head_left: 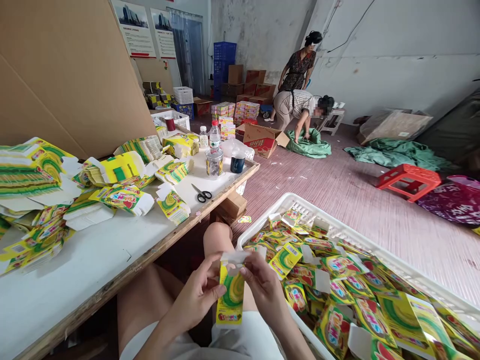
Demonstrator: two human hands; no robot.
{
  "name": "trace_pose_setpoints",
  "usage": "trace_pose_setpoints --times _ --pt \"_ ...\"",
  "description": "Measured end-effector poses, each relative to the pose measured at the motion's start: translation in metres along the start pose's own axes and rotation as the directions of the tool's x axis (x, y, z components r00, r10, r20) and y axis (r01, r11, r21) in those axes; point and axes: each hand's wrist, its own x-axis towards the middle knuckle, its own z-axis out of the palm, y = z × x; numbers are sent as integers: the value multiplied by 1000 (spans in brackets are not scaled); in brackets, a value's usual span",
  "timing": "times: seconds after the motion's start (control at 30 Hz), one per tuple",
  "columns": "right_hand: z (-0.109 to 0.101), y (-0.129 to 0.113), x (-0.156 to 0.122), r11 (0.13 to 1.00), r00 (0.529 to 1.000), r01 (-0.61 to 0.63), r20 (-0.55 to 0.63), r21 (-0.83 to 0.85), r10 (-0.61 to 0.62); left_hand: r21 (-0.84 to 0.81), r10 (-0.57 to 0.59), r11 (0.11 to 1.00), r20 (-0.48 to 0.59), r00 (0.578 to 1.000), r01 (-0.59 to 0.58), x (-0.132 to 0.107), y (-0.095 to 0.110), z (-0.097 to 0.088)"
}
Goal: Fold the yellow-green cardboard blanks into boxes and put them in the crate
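The left hand (202,292) is closed on the left side of a yellow-and-green carton (231,297), thumb pressed to its printed front. The right hand (264,280) pinches the same carton at its upper right, by the white flap (234,257). The carton is held roughly upright above the lap. The fingers cover part of its top, so how far the flap is folded cannot be stated with certainty.

To the left stands a wood-edged counter (80,282) bearing stacks of flattened cartons (30,175). Black-handled scissors (204,196) lie near its edge, with a clear jar (214,165) and a dark mug (237,164) behind them.

To the right, a white plastic basket (337,227) contains many formed cartons (341,265), lying in mixed directions, some with flaps raised.

Farther off, a bending co-worker (300,102) handles green cloth (309,145); a second co-worker (299,70) stands behind. A red stool (408,179) is on the floor (330,180).
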Motion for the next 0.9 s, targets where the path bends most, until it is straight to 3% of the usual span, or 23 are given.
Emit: trace_pose_setpoints --times 0.1,0.2,0.3,0.53,0.73,0.9 --pt "-8 -6 1 984 996 90 33 -151 -86 88 27 996 -80 996 -19 2 -3 -2" --pt "-10 -7 2 974 996 6 91 -225 15 138 43 990 -119 992 -27 2 -3 0" --pt "-4 -2 2 957 988 -85 97 -279 116 182 48 983 -85 995 -32 2 2 4" --pt "9 7 2 878 991 -120 -10 -464 130 181 40 983 -41 998 -32 3 6 6" --pt "-1 3 3 960 989 -82 97 -266 112 100 15 995 -120 993 -3 4 7 7" --pt "-7 7 8 987 995 -100 7 -123 102 53 4 999 -123 992 3 7 7 9"
